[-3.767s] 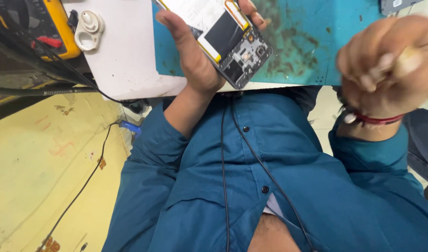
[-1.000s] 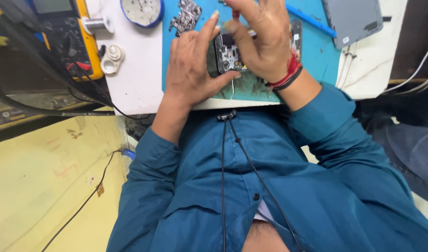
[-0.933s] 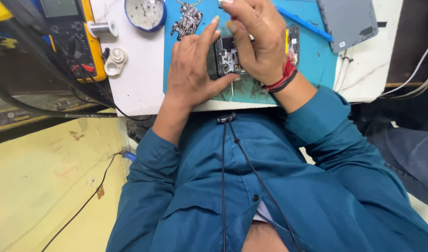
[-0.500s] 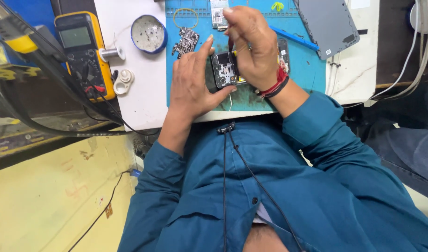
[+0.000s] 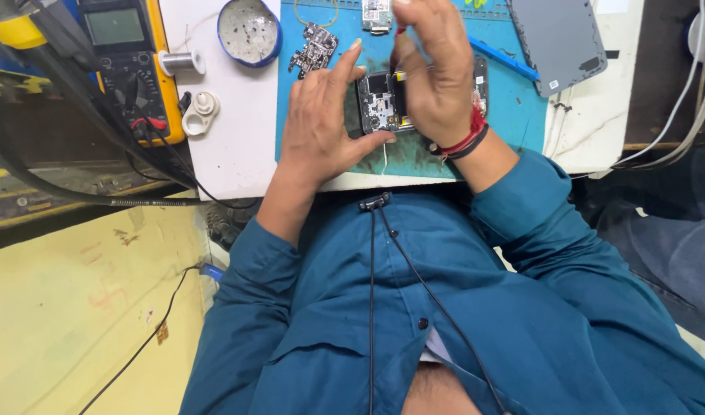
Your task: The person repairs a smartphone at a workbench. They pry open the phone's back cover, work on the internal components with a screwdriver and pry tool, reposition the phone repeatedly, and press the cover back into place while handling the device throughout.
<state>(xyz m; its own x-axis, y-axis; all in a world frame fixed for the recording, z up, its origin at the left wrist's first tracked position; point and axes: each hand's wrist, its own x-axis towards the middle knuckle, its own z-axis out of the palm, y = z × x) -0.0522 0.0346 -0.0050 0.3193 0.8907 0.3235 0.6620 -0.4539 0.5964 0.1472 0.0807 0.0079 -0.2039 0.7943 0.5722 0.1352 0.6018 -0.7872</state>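
Observation:
An opened phone with its back cover off lies on a blue-green work mat, its inner boards showing. My left hand grips the phone's left end between thumb and fingers. My right hand hovers over the phone's middle and pinches a thin tool with a red and yellow handle, tip down on the phone. A red thread band sits on the right wrist.
A grey phone back cover lies at the mat's right. A small circuit board, a round blue tin, a solder spool, a yellow multimeter with leads and a blue tool lie around. White cables hang at right.
The phone went from being held up in my left hand to lying on the mat. My right hand came down onto it with the tool. The view shifted toward the bench.

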